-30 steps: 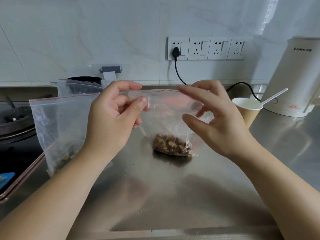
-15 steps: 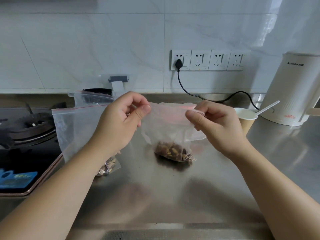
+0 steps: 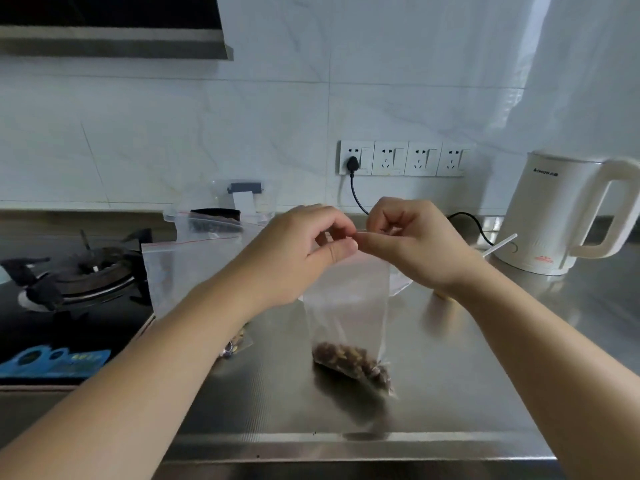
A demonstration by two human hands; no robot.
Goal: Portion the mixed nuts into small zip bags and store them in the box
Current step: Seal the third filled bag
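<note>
The left hand (image 3: 304, 251) and right hand (image 3: 412, 244) are meeting fingertip to fingertip, both pinching the top edge of the small zip bag (image 3: 348, 306), whose seal is lying hidden behind them. The thin, clear bag is hanging over the brushed steel counter (image 3: 450, 393), its lumpy brown mixed nuts (image 3: 349, 360) sagging into the tilted bottom corner, while a paper cup behind the right wrist is showing only its white straw (image 3: 500, 244)

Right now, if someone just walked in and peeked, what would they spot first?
Two hands meeting in the middle: the left hand and right hand both pinch the top edge of a small clear bag, which hangs above the steel counter with a clump of brown nuts at its bottom. Next they would notice the big white kettle at the right, by the wall.
</note>
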